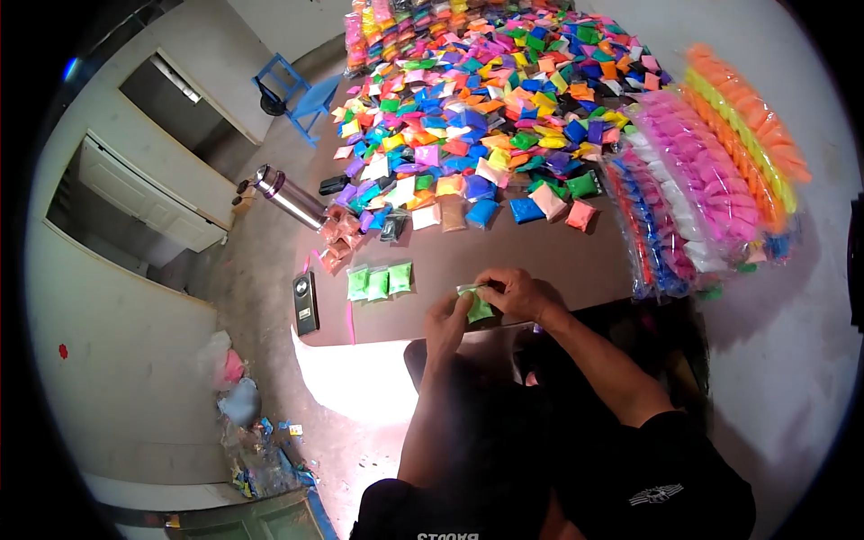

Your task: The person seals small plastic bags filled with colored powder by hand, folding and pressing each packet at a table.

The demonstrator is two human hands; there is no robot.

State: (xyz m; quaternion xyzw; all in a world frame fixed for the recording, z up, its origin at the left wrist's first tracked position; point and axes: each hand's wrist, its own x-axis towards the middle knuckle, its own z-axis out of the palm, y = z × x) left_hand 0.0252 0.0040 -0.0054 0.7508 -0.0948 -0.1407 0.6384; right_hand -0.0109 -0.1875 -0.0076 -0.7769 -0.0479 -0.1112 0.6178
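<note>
A small clear packet with light green contents (480,310) is held between both hands at the table's near edge. My left hand (447,321) pinches its left side, fingers closed. My right hand (513,294) has its fingers closed on the packet's upper right edge. To the left, several similar light green packets (378,283) lie side by side on the brown table (423,256). Beyond the hands, a brown packet (453,214) and a blue packet (483,213) lie at the front of a large multicoloured pile (486,117).
Long clear bags of pink (697,166) and orange packets (747,112) lie at the right. A steel flask (290,196), reddish-brown packets (339,237) and a black device (306,303) are along the left edge. A blue chair (310,97) stands behind.
</note>
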